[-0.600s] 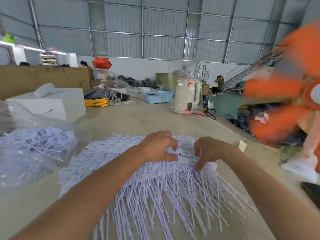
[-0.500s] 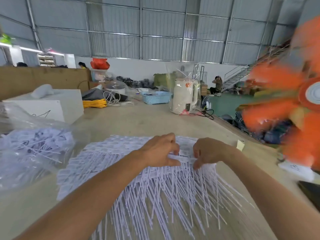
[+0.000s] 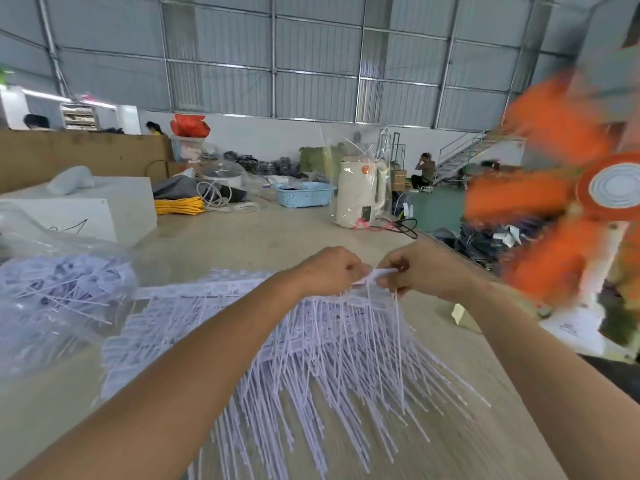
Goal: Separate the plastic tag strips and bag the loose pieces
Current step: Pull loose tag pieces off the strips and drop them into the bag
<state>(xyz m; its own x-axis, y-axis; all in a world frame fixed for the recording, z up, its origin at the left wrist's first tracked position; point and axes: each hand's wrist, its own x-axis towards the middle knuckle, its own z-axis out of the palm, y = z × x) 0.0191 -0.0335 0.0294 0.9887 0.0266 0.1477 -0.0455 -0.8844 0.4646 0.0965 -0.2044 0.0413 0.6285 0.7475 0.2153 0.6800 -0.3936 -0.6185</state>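
I hold one tag strip (image 3: 379, 274) between my two hands, lifted a little above the pile. My left hand (image 3: 330, 271) pinches its left end with curled fingers, and my right hand (image 3: 420, 270) pinches the right end in the same way, so both grips are narrow and closed on the strip. Its long thin tails hang down from my fingers toward the pile of tag strips (image 3: 294, 344), which lies spread on the table (image 3: 263, 237) just under my forearms.

To do this step well, I think I should keep the pinch close to the joint between two tags and pull or twist sideways, not up, so that the hanging tails do not drag other strips with them. The loose pieces should then go in the clear plastic bag (image 3: 52, 292) at my left, which already holds many.

I cannot see the fingertips clearly, and the exact joint is hidden behind them. The orange fan (image 3: 554, 199) at the right is blurred, and my lower arms are cut off by the edge.
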